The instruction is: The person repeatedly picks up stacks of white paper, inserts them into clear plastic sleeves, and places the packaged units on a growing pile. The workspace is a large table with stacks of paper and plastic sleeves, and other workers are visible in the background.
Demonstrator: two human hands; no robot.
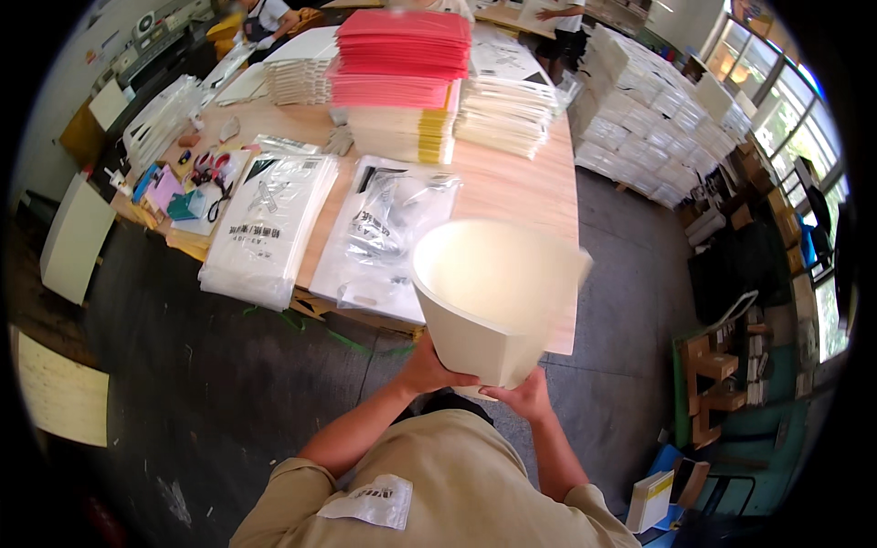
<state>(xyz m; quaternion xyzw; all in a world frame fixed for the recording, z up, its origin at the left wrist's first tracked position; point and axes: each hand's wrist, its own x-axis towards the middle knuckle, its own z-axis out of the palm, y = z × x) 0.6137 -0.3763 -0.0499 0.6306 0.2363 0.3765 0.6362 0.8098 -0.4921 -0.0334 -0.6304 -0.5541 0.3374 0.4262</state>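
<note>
A cream paper bag (pixel 493 301), opened up into a wide tub shape, is held upright in front of my chest. My left hand (pixel 429 370) grips its lower left corner and my right hand (pixel 525 397) holds its bottom right edge. Its mouth faces up and nothing shows inside. Beyond the bag lie two stacks of flat clear plastic sleeves (pixel 388 233) on the wooden table (pixel 521 187).
Tall piles of red and cream sheets (pixel 402 78) and white printed ones (pixel 502 105) stand at the table's back. Scissors and small tools (pixel 196 178) lie at the left end. Stacked white bundles (pixel 658 128) fill the right. Other people work at the far end.
</note>
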